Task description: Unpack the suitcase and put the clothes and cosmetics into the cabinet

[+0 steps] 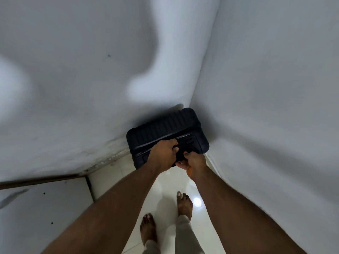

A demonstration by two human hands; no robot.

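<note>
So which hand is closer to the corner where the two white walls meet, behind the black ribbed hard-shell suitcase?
Left, narrowly. The left hand grips the top of the black ribbed hard-shell suitcase, further in towards the wall corner. The right hand grips it nearer the person.

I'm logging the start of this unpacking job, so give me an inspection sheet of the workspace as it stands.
Surface: glossy white tiled floor, with a light glare spot.
Job's things: black ribbed hard-shell suitcase, closed, standing in the corner where two white walls meet. No clothes, cosmetics or cabinet in view.
Clutter: nothing seen.
Grippers: left hand and right hand both grip the suitcase's top, fingers curled; the handle itself is too dark to make out.
Cables: nothing seen.
Surroundings: white walls with small dark marks, a dark strip along the left wall base, the person's bare feet below.
</note>
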